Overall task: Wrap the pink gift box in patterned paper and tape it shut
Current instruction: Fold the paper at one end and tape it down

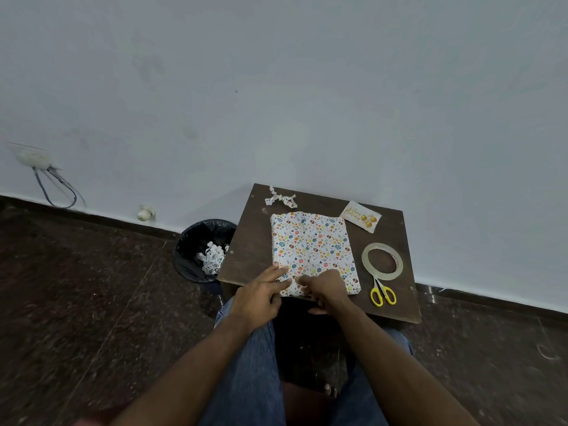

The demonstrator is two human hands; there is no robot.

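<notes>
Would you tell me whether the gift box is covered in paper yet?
Covered: patterned paper hides the gift box; no pink shows.

Both hands on the wrapped box's near end; tape roll beside

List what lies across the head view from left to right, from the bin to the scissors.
Black-lined round waste bin holding paper scraps → box wrapped in white patterned paper → clear tape roll, with the yellow-handled scissors just below it, so those two share a place.
</notes>
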